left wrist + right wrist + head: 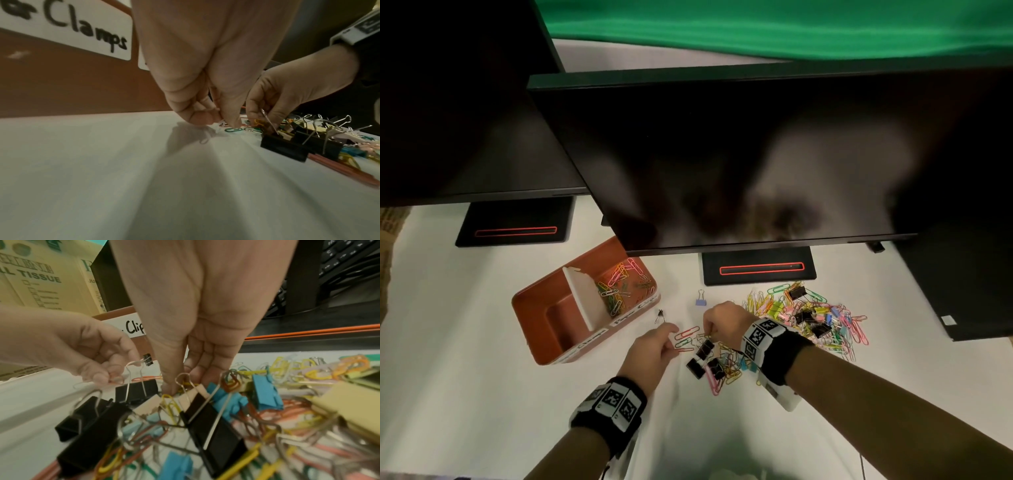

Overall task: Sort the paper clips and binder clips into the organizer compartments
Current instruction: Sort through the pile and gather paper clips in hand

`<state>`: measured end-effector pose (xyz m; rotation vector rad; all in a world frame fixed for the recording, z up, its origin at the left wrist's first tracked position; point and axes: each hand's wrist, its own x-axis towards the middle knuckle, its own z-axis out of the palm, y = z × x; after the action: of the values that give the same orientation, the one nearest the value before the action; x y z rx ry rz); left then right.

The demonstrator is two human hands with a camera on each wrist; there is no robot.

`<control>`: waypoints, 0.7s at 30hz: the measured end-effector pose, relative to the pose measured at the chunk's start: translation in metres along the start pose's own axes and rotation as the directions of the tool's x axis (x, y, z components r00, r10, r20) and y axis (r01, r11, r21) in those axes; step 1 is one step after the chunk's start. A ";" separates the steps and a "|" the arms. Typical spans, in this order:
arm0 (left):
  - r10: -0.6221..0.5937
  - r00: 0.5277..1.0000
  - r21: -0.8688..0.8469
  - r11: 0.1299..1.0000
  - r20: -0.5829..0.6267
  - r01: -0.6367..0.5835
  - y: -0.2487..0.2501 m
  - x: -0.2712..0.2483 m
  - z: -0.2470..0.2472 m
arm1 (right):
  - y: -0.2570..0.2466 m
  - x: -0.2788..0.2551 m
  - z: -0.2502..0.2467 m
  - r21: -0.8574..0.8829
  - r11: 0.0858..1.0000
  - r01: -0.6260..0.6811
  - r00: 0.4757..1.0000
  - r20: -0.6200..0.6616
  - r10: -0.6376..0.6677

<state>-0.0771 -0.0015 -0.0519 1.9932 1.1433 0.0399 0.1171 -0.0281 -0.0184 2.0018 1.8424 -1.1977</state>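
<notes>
While both reach down, left hand (654, 349) pinching paper clip (684, 349), right hand (726, 322) in pile (722, 363)

Right hand (197, 321) fingertips down among yellow paper clips (170, 402), black binder clips (213, 431) near, left hand (82, 350) pinching a clip at left.

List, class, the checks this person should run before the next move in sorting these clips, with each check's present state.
1. Left hand pinches a paper clip: ok.
2. Right hand has a clip secured: cannot tell; it reaches into the pile.
3. Far compartment holds only paper clips: ok.
4. Clamps compartment has binder clips: not ok, it looks empty.
5. Small black binder clip beside the organizer collected: not ok.
</notes>
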 end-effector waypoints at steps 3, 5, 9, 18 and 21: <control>0.016 1.000 0.057 0.998 0.015 -0.017 0.009 0.010 0.004 | -0.002 0.000 0.000 -0.043 0.999 0.007 1.000 0.012 -0.007; 0.020 1.000 0.083 0.996 -0.005 -0.019 0.012 0.014 0.005 | -0.002 0.000 0.001 -0.043 0.999 0.018 1.000 0.007 -0.017; 0.017 0.999 0.096 0.995 -0.029 -0.014 0.011 0.017 0.008 | 0.002 -0.002 0.004 -0.004 1.000 0.012 1.000 0.002 -0.012; -0.049 0.999 0.150 0.988 0.021 0.046 0.009 0.022 0.005 | -0.001 0.000 0.003 -0.014 1.000 0.001 1.000 0.029 -0.001; -0.008 0.999 0.162 0.987 0.050 0.000 0.011 0.018 0.003 | 0.001 -0.002 0.004 -0.015 0.999 0.029 1.000 0.008 -0.029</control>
<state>-0.0575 0.0072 -0.0529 2.1215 1.1494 -0.1087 0.1166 -0.0321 -0.0207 1.9670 1.8771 -1.1943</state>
